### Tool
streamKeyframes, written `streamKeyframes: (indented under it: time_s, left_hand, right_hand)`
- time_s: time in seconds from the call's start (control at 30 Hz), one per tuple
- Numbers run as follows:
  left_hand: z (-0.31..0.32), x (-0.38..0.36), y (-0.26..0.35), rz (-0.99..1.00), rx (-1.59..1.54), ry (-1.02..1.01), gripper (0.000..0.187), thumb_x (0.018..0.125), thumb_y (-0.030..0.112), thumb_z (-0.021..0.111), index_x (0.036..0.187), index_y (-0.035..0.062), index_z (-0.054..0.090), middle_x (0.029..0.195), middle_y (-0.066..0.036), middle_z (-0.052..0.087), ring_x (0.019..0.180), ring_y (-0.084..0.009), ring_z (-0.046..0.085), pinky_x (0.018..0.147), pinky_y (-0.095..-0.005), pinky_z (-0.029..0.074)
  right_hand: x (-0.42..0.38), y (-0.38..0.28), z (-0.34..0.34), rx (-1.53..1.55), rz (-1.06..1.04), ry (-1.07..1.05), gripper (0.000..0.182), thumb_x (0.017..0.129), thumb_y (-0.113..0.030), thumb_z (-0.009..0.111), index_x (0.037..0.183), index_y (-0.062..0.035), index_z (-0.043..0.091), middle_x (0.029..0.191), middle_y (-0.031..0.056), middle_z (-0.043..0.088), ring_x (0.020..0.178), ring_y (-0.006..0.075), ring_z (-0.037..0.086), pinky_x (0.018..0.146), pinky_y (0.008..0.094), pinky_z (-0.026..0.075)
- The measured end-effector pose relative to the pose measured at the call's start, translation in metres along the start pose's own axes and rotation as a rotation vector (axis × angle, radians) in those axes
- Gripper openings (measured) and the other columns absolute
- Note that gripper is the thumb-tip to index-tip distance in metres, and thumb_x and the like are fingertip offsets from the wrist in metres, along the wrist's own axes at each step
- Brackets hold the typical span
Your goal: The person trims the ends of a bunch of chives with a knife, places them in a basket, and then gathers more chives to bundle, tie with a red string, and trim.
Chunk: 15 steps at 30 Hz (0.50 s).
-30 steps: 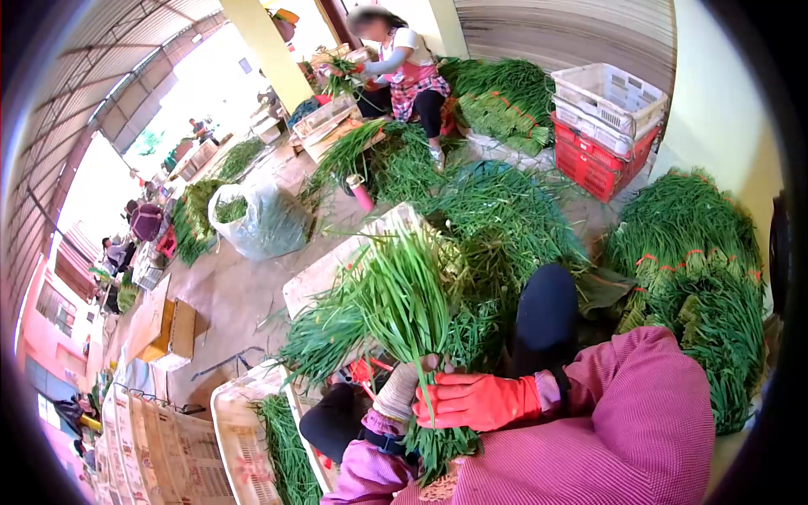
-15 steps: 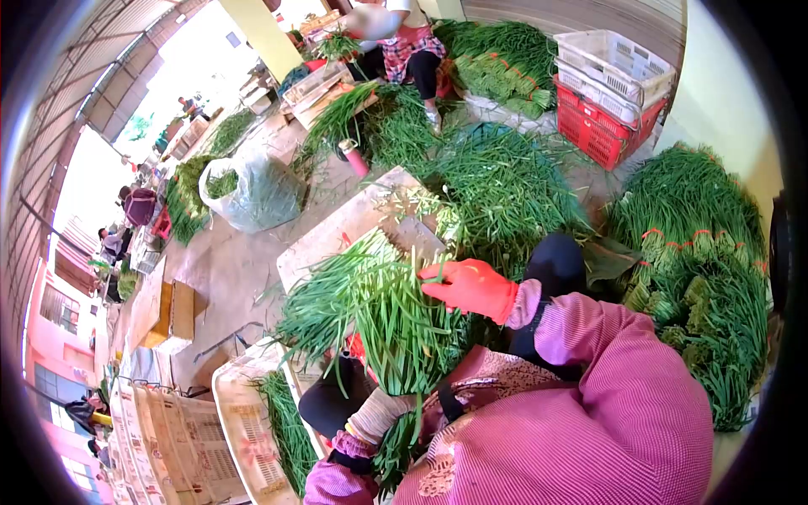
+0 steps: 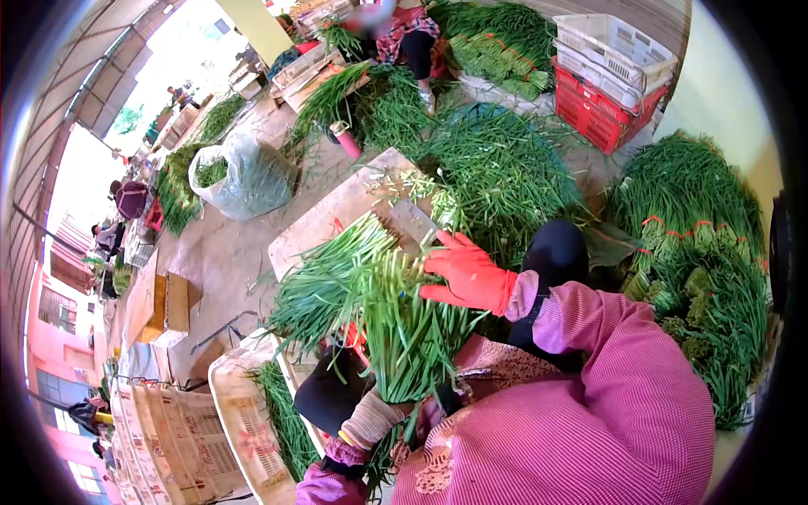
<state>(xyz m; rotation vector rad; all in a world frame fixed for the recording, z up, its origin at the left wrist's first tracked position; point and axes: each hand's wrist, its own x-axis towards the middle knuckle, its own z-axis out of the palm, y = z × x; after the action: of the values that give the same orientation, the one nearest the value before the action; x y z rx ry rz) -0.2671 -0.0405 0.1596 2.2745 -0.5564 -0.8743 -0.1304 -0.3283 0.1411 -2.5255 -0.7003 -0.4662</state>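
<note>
My left hand [image 3: 376, 418], in a pale knitted glove cuff, reaches under a bunch of long green chives [image 3: 404, 341]. Greens hide its fingers, but the bunch rests in its grip with the pale stem ends pointing up and away. Beside those ends, my right hand [image 3: 473, 273] in a red-orange glove is open, fingers apart. More loose chives [image 3: 328, 273] lie to the left, over the edge of a wooden board [image 3: 324, 210]. On the board, a flat grey metal blade [image 3: 412, 220] lies among pale stem trimmings [image 3: 412, 185].
Behind the board spreads a large chive heap [image 3: 505, 164]. Tied bundles [image 3: 694, 231] stand at right, below stacked white and red crates [image 3: 610, 101]. A pale crate [image 3: 252, 412] sits at lower left. Farther off are a plastic bag [image 3: 246, 178], a pink bottle [image 3: 345, 140] and a seated person [image 3: 412, 42].
My right hand has opened, its fingers spreading from the edge of the bunch. The bunch's stem ends stand closer together and more upright. The view has shifted slightly.
</note>
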Motion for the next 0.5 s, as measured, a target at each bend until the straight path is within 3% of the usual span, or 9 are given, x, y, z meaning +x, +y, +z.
streamKeyframes:
  time_s: [0.07,0.1,0.13,0.2,0.27,0.33,0.4,0.47,0.5]
  left_hand:
    - [0.006,0.001,-0.015,0.198,0.255,-0.033,0.043,0.094,0.019,0.060,0.136,0.0126,0.052,0.132,-0.003,0.060,0.122,-0.0198,0.056,0.108,-0.0299,0.040]
    - [0.010,0.001,-0.020,0.235,0.295,-0.031,0.044,0.094,0.022,0.063,0.136,0.0120,0.051,0.131,-0.001,0.061,0.121,-0.0179,0.056,0.109,-0.0290,0.039]
    - [0.013,-0.002,-0.023,0.235,0.294,-0.032,0.044,0.094,0.022,0.063,0.136,0.0120,0.051,0.131,-0.001,0.061,0.121,-0.0179,0.056,0.109,-0.0290,0.039]
    - [0.015,-0.006,-0.026,0.043,-0.102,-0.030,0.046,0.092,0.022,0.066,0.134,0.0094,0.051,0.129,-0.001,0.062,0.120,-0.0173,0.057,0.107,-0.0286,0.040]
    - [0.014,-0.009,-0.024,0.047,-0.108,0.004,0.047,0.091,0.021,0.067,0.133,0.0078,0.050,0.127,-0.002,0.063,0.118,-0.0168,0.058,0.106,-0.0282,0.042]
    - [0.013,-0.012,-0.020,0.060,-0.115,0.051,0.050,0.089,0.018,0.070,0.133,0.0045,0.049,0.124,-0.004,0.065,0.115,-0.0159,0.060,0.102,-0.0273,0.044]
    - [0.016,-0.008,-0.028,0.213,0.186,0.058,0.051,0.088,0.015,0.071,0.133,0.0035,0.049,0.124,-0.004,0.065,0.114,-0.0150,0.061,0.101,-0.0276,0.045]
    - [0.016,-0.011,-0.019,-0.050,-0.259,0.112,0.048,0.089,0.020,0.067,0.133,0.0120,0.054,0.129,-0.001,0.062,0.120,-0.0191,0.057,0.105,-0.0289,0.043]
    - [0.018,-0.008,-0.022,-0.059,-0.268,0.094,0.047,0.090,0.020,0.066,0.134,0.0116,0.053,0.129,-0.001,0.062,0.121,-0.0205,0.056,0.106,-0.0300,0.042]
  right_hand:
    - [-0.004,0.010,0.012,0.054,-0.055,-0.023,0.036,0.086,-0.046,0.060,0.090,-0.0107,0.068,0.092,0.0102,0.069,0.110,0.0373,0.059,0.092,0.0483,0.045]
    - [0.009,0.013,-0.008,0.220,0.303,-0.343,0.021,0.084,-0.030,0.060,0.086,-0.0103,0.066,0.083,0.0112,0.067,0.088,0.0360,0.065,0.075,0.0469,0.050]
    - [0.007,0.032,0.002,0.250,0.211,-0.061,0.016,0.083,-0.023,0.059,0.088,-0.0106,0.067,0.079,0.0140,0.067,0.074,0.0351,0.066,0.065,0.0451,0.051]
    - [0.010,0.093,0.019,0.402,0.279,0.201,0.014,0.084,-0.020,0.058,0.086,-0.0108,0.068,0.081,0.0129,0.068,0.076,0.0327,0.067,0.066,0.0430,0.051]
    - [0.016,0.083,-0.018,0.596,0.498,0.253,0.015,0.085,-0.020,0.058,0.085,-0.0098,0.069,0.080,0.0115,0.069,0.076,0.0308,0.067,0.066,0.0402,0.052]
    - [0.017,0.075,-0.025,0.699,0.509,0.165,0.019,0.087,-0.024,0.060,0.087,-0.0070,0.069,0.078,0.0088,0.069,0.075,0.0286,0.068,0.064,0.0380,0.053]
    - [0.017,0.032,-0.042,0.499,0.179,-0.101,0.035,0.093,-0.038,0.058,0.094,-0.0041,0.068,0.083,0.0118,0.068,0.084,0.0304,0.066,0.074,0.0383,0.049]
    - [0.010,0.008,-0.028,0.194,-0.127,-0.163,0.046,0.092,-0.048,0.059,0.104,-0.0046,0.067,0.109,0.0120,0.069,0.113,0.0370,0.058,0.098,0.0481,0.042]
    - [0.005,-0.006,-0.022,0.124,-0.059,-0.255,0.052,0.090,-0.053,0.059,0.109,-0.0051,0.066,0.120,0.0112,0.064,0.130,0.0406,0.044,0.112,0.0553,0.027]
